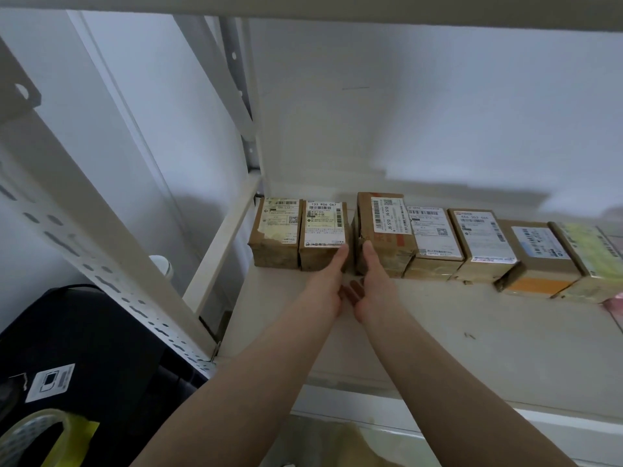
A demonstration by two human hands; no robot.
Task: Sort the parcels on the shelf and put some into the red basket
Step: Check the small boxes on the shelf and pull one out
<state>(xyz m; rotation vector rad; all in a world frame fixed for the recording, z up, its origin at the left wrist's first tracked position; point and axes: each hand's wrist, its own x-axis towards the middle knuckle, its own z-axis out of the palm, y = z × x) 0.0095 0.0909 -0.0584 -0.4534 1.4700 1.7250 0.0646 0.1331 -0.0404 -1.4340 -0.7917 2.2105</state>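
Several brown cardboard parcels with white labels stand in a row along the back of the white shelf (438, 332). My left hand (325, 284) reaches in with straight fingers, its tips touching the right side of the second parcel from the left (322, 235). My right hand (371, 281) lies beside it, fingers straight, against the left face of the taller third parcel (384, 227). Both hands sit in the gap between these two parcels. The first parcel (274, 234) stands at the far left. No red basket is in view.
More parcels (478, 241) continue to the right, ending in a yellow-green one (590, 257). A perforated white shelf post (84, 237) slants at the left. Below left are a black case (84, 348) and a roll of clear tape (33, 436).
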